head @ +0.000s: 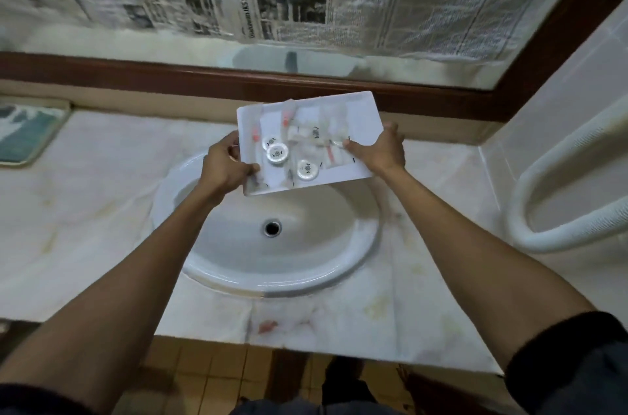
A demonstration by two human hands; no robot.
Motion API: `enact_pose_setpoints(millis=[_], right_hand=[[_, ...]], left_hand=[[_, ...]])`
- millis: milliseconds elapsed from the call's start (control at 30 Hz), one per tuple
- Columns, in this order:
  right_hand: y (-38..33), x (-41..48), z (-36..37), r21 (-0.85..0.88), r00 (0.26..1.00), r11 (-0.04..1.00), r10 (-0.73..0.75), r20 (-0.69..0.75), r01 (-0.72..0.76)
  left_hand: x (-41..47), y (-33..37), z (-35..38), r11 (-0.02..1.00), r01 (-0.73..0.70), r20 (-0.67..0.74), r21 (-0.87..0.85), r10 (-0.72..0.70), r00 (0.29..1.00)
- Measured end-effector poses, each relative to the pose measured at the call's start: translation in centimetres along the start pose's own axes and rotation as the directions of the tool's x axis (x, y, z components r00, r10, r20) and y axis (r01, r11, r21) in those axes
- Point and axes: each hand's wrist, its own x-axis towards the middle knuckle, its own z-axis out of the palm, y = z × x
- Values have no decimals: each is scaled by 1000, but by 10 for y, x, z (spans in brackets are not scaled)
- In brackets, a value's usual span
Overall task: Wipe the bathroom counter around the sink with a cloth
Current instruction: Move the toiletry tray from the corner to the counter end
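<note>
at the far left of the counter (85, 210) lies a teal mat (29, 134), well apart from us; we see no cloth anywhere in view, so the wiping itself is not yet begun, and the counter around the sink (238, 265) carries yellowish and reddish marks; our left hand (224, 170) is clamped on the left edge of the white tray (360, 115), thumb on top, fingers curled under and hidden; the tray hangs over the back of the basin, tilted toward us, with small round containers (278, 153) and sachets loose on it; our right hand (380, 151) pinches the right edge, fingers together, thumb over the rim; the risk, as we judge it, is the tilt: the loose pieces could slide off the near edge into the basin or down the drain (272, 227); a thin-edge grip may also slip; at the right hangs a white hose (530, 217).
</note>
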Motion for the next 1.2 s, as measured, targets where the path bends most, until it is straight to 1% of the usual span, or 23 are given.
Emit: enact_pose_setpoints(millis=[100,267,467,633,800,1033,1200], right_hand=[[-40,-27,38,-1,999,999,-40,30,40],[-103,-82,112,28,985,988,-153,84,152],[-172,-146,197,49,961,978,-210,179,204],[-227,-186,262,79,924,964,-265,274,253],[-281,-209,331,93,854,942,-332,402,323],[-354,-224,447,105,720,897,-409,561,428],[-409,-226,535,117,644,875,-431,632,471]], left_hand=[[-9,-30,-56,999,33,-49,10,-32,998],[-27,-94,-155,997,74,-123,-15,-75,990],[-52,-162,-261,993,114,-193,-27,-117,974],[-72,-209,-336,985,166,-267,-47,-172,948],[-82,-258,-399,974,214,-351,-73,-226,909],[-75,-334,-485,929,358,-460,-91,-358,812],[-57,-378,-538,898,420,-512,-130,-424,747]])
